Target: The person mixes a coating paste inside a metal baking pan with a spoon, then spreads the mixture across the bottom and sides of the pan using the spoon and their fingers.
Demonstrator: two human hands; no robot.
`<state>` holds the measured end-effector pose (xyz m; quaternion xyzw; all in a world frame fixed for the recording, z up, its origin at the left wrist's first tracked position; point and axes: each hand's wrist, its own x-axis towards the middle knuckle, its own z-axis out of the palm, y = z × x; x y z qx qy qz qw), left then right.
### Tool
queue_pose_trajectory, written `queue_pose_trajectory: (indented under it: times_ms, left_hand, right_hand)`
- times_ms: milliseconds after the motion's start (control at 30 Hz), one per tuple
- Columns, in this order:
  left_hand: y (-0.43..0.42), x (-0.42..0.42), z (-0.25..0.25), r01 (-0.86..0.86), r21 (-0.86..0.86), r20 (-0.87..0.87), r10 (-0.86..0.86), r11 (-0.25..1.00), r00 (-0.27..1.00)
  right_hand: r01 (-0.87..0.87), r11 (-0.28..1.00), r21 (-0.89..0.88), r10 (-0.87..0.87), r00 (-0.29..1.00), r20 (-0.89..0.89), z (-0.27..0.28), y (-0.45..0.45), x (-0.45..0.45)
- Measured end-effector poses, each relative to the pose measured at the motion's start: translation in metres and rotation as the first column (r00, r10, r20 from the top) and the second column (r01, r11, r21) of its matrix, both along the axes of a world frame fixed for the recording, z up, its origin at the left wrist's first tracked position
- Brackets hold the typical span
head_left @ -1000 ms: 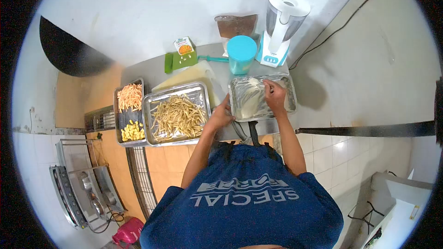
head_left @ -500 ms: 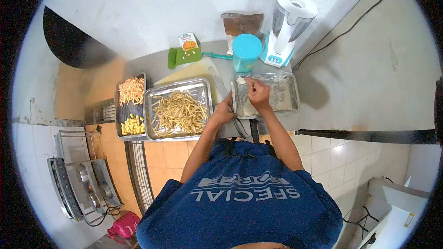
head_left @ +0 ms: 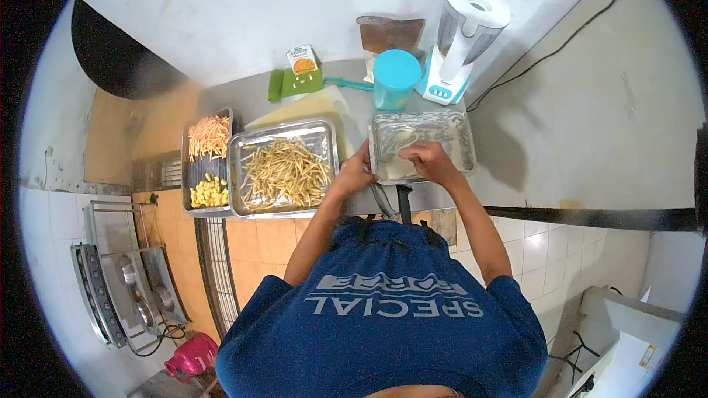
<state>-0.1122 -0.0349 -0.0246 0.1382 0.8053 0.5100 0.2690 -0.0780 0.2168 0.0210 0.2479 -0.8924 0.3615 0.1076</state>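
A shallow metal tray (head_left: 472, 149) with a pale, whitish layer smeared over its bottom lies in front of me on the right. At its left rim my left hand (head_left: 355, 170) is closed on the edge. Over the tray's middle is my right hand (head_left: 434, 163), with its fingertips pinched together close to the pale layer. Whatever those fingers hold, if anything, is hidden. Left of my left hand is a second metal tray (head_left: 331, 140) containing a heap of thin yellowish-brown strips (head_left: 284, 175).
A further tray (head_left: 210, 172) at the left holds orange shreds (head_left: 209, 138) and yellow chunks (head_left: 209, 191). Behind are a cutting board (head_left: 335, 103), a green packet (head_left: 301, 83), a turquoise-lidded container (head_left: 396, 74), a brown-filled bag (head_left: 391, 34) and a blender (head_left: 466, 40).
My right hand has moved from the tray's upper left toward its middle and nearer to me, with its fingers now pointing left. My left hand stays at the rim.
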Motion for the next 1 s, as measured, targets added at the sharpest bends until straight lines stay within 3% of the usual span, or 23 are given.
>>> queue_pose_trajectory:
  times_ms: [67, 133, 267, 367, 433, 533, 767, 833, 967, 1000]
  left_hand:
    - [0.001, -0.002, 0.001, 0.018, -0.025, -0.014, -0.018, 1.0, 1.0]
    - [-0.001, -0.005, -0.013, -0.001, -0.003, 0.034, 0.001, 1.0, 0.999]
    - [-0.002, -0.01, -0.033, 0.013, -0.037, 0.001, -0.013, 0.999, 1.0]
    - [-0.005, -0.011, -0.029, 0.027, -0.057, -0.113, -0.033, 0.998, 0.993]
    - [-0.003, -0.007, -0.007, 0.046, -0.027, 0.009, -0.045, 0.999, 0.999]
    - [-0.003, -0.006, -0.011, 0.036, -0.021, -0.024, -0.037, 0.999, 0.999]
    - [-0.002, -0.008, -0.006, 0.143, -0.023, -0.117, -0.145, 0.989, 0.983]
    - [-0.003, -0.009, -0.012, 0.138, -0.034, -0.112, -0.141, 0.99, 0.984]
    - [-0.002, -0.008, -0.016, 0.134, 0.029, -0.112, -0.13, 0.991, 0.985]
    - [-0.003, -0.007, -0.017, 0.134, 0.028, -0.111, -0.13, 0.991, 0.985]
  right_hand:
    - [0.019, 0.999, 0.028, -0.019, 1.0, -0.015, 0.007, 0.005, -0.011]
    - [0.175, 0.984, -0.028, -0.172, 0.982, 0.083, 0.009, 0.003, -0.027]
    - [0.204, 0.975, -0.082, -0.192, 0.972, 0.137, 0.007, -0.01, -0.062]
    - [0.07, 0.993, -0.097, -0.063, 0.995, 0.075, 0.004, -0.019, -0.085]
    - [-0.047, 0.999, 0.019, 0.047, 0.998, -0.032, 0.004, -0.025, -0.092]
    - [-0.092, 0.99, 0.109, 0.101, 0.992, -0.075, 0.006, -0.026, -0.092]
    - [-0.151, 0.987, 0.058, 0.154, 0.987, -0.049, 0.004, -0.025, -0.083]
    - [-0.136, 0.985, 0.11, 0.134, 0.991, 0.027, 0.008, -0.026, -0.079]
    - [-0.194, 0.977, 0.084, 0.192, 0.981, 0.037, 0.006, -0.026, -0.079]
    - [-0.224, 0.964, 0.145, 0.225, 0.974, 0.009, 0.005, -0.026, -0.08]
